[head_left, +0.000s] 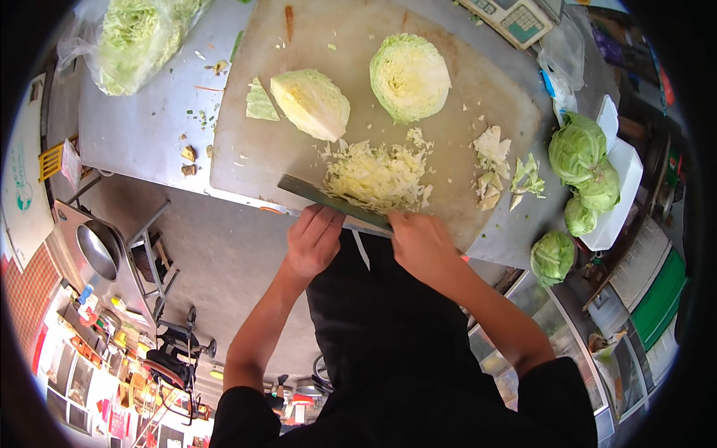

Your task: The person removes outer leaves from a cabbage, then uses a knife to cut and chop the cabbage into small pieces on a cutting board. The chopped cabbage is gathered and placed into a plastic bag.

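Hands: right hand (424, 240) grips one end of the knife (308, 190); left hand (314, 243) curls at its blade, grip unclear.
Board (250, 164): pale, stained, shredded cabbage (377, 178) beside the knife.
Bench (142, 142): grey metal, under the board.
Room: grey floor (224, 239), metal bowl (97, 250) at left.

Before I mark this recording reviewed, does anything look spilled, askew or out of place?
Yes, mildly: brown scraps and green bits litter the metal table left of the board. The nearest whole cabbage sits by the table's near edge, so it might roll off. The knife and shredded cabbage look ordinary.
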The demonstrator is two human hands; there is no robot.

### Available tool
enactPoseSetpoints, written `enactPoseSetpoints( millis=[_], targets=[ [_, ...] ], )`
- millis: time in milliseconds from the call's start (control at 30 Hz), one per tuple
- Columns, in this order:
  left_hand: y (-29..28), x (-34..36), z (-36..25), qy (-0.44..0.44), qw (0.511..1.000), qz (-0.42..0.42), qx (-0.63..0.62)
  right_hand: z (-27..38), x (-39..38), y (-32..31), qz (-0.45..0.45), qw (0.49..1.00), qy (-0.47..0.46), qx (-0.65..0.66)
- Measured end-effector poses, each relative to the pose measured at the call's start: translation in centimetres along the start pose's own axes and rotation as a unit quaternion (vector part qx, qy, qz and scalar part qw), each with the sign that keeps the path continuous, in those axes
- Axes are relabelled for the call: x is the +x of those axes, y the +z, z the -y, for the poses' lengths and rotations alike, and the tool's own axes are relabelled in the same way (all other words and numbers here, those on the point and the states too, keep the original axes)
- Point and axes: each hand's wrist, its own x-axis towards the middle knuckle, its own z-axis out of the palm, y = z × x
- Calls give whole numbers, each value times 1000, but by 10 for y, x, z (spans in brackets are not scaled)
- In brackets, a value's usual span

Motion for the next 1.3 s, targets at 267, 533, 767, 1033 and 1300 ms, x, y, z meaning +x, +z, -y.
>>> enactPoseSetpoints(
  millis=[267,533,767,1033,1300],
  targets=[
    [10,-5,-3,-13,1000,-24,6,14,-40,-58,58,997,32,-44],
    [15,-11,-3,-53,997,-57,-7,9,13,-9,10,999,-28,-23],
    [17,-14,-5,-48,997,-62,4,13,-16,-31,37,998,2,-52],
    [17,-16,1,-33,997,-66,3,25,-10,-46,48,997,-7,-56],
    [13,-16,-1,-49,997,-65,-17,21,33,5,-28,998,-52,-16]
  ],
)
